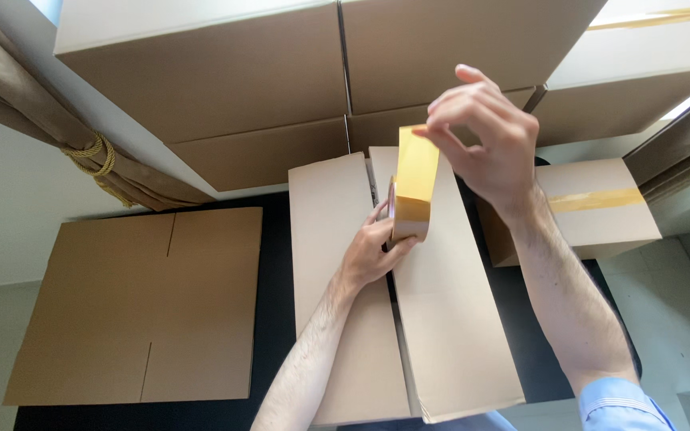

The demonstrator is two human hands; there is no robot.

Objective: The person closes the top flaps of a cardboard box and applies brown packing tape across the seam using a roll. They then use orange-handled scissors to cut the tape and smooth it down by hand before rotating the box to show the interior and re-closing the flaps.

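My left hand [373, 254] grips a roll of brown packing tape [409, 215] held just above a cardboard box [441, 319] whose two top flaps are closed, with a seam down the middle. My right hand [489, 140] pinches the free end of the tape strip [417, 164] and holds it stretched up from the roll. Both hands hover over the far half of the box, near the seam.
A flattened cardboard box [145, 303] lies to the left on a dark surface [275, 319]. Large cardboard boxes [225, 72] are stacked at the back. A smaller taped box [600, 207] sits to the right. A tied-back curtain [81, 152] hangs at the far left.
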